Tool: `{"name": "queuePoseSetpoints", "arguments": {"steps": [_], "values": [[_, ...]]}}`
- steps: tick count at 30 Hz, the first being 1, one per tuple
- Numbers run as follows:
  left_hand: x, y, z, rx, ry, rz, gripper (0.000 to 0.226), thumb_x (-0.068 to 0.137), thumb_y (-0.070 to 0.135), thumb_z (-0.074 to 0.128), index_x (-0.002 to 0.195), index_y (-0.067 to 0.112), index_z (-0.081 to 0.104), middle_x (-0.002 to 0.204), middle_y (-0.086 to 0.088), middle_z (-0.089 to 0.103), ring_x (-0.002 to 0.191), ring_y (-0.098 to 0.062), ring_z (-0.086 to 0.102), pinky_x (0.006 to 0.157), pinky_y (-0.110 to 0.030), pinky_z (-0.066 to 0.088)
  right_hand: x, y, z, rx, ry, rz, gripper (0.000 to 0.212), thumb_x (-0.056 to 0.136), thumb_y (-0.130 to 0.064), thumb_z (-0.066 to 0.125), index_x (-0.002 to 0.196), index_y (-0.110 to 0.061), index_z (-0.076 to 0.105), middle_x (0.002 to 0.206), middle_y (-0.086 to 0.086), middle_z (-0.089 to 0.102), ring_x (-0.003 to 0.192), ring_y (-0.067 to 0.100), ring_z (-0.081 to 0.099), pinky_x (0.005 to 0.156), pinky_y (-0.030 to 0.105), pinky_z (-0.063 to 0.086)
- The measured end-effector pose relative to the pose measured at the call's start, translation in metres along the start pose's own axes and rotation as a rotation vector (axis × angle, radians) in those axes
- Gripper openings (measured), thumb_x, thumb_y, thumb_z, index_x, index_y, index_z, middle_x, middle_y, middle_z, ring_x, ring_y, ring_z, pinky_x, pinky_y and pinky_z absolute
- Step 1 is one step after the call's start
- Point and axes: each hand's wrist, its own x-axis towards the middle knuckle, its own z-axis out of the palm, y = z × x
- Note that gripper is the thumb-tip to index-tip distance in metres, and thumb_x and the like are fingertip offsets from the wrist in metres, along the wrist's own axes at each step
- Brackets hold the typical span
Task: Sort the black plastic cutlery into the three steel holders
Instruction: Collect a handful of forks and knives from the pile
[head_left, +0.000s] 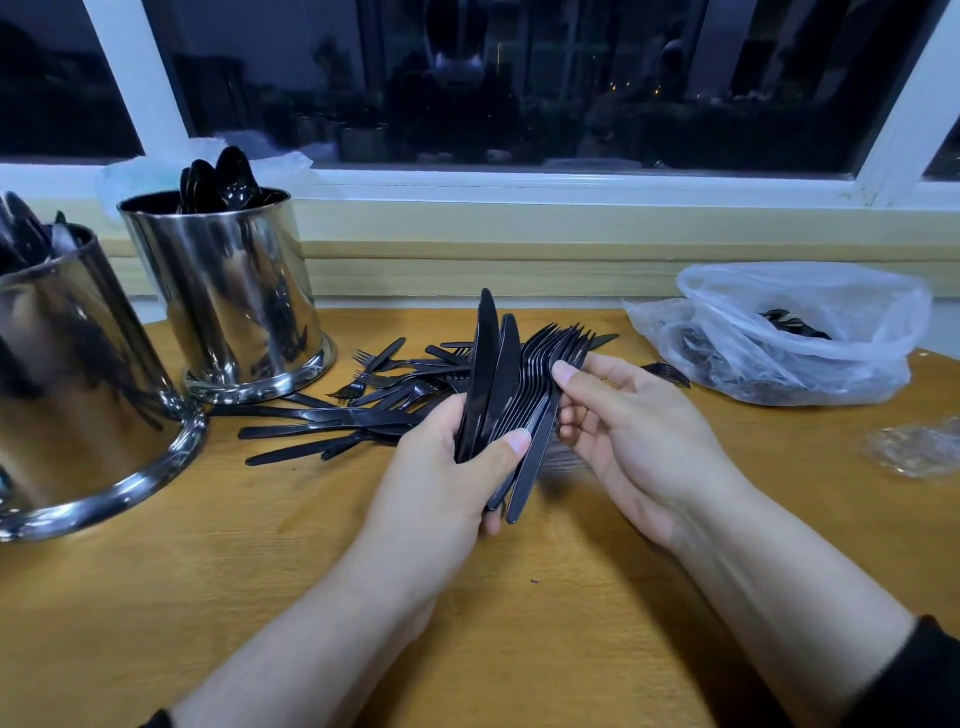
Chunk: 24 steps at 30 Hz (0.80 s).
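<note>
- Left hand (447, 467): fingers clamped round fanned bundle of black plastic knives and forks (511, 395).
- Right hand (631, 431): fingertips pinching the fork tines.
- Two shiny steel cylindrical holders (234, 301), left of wooden table (519, 597).

2 steel holders (234, 291), 1 plastic bag (800, 332), 2 hands (447, 467)
</note>
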Motion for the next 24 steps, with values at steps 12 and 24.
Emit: {"name": "queuePoseSetpoints", "arguments": {"steps": [12,24], "values": [[-0.004,0.0051,-0.0013,-0.176,-0.202,-0.065,0.022,0.101,0.028,0.062,0.119,0.016,0.065,0.078,-0.011,0.053,0.048,-0.012,0.036,0.043,-0.021,0.021,-0.0004,-0.0022,-0.0073,-0.023,-0.261,-0.031,0.024,0.1,-0.023,0.055,0.116,-0.006,0.057,0.088,0.005,0.069,0.07,0.012,0.055,0.063,0.03,0.034],[-0.004,0.0069,0.0022,-0.152,-0.074,-0.067,0.023,0.107,0.031,0.051,0.097,0.029,0.072,0.068,-0.006,0.044,0.044,-0.011,0.027,0.038,-0.02,0.022,-0.0024,-0.0028,-0.0031,-0.007,-0.196,-0.095,0.013,0.093,-0.017,0.06,0.087,-0.012,0.07,0.104,0.02,0.07,0.097,0.031,0.058,0.09,0.046,0.041]]}}
